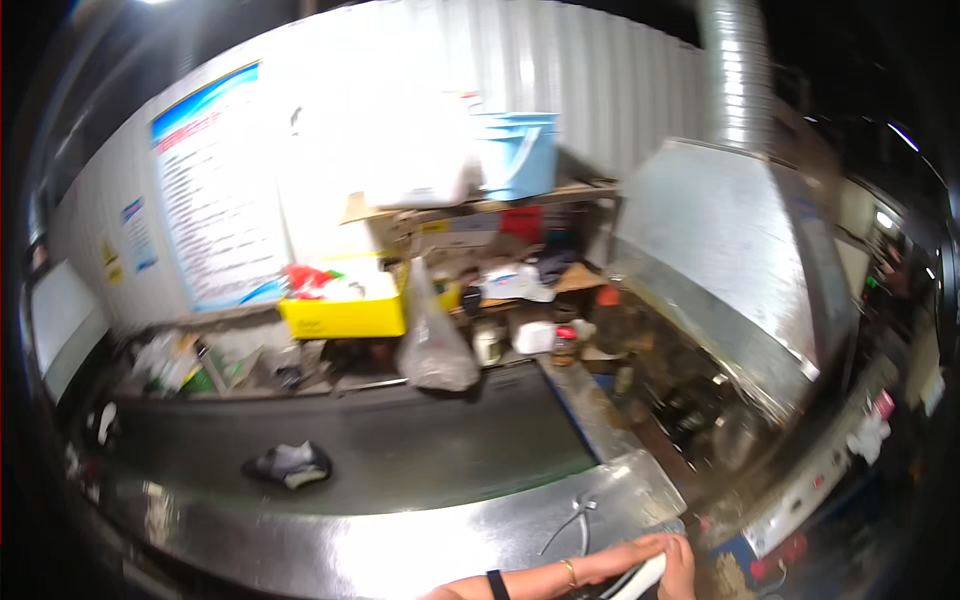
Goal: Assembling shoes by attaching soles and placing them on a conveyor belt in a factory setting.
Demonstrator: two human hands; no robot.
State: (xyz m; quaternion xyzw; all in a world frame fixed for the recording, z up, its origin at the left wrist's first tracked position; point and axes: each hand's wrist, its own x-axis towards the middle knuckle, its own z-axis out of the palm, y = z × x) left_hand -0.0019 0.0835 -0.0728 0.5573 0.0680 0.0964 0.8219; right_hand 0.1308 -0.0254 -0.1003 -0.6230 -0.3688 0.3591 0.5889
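At the lower right, both my hands are closed on a long, smooth white piece (643, 578) with a dark part beside it; blur and the frame's edge hide its kind. My left hand (632, 556) reaches across from the left, its fingers meeting my right hand near the top of the piece. Curled around the other side is my right hand (679, 568). Just left of them, pincers (580, 515) with two spread handles lie on the shiny metal ledge (400, 545). A dark and grey shoe upper (290, 465) rests on the dark conveyor belt (430, 430).
Behind the belt are a yellow box (345, 318), a hanging clear plastic bag (435, 350) and a red-lidded jar (564, 345). A blue bucket (518, 155) stands on the shelf. To the right, a metal hood (720, 240) overhangs dark machinery, with a white control panel (800, 505) below.
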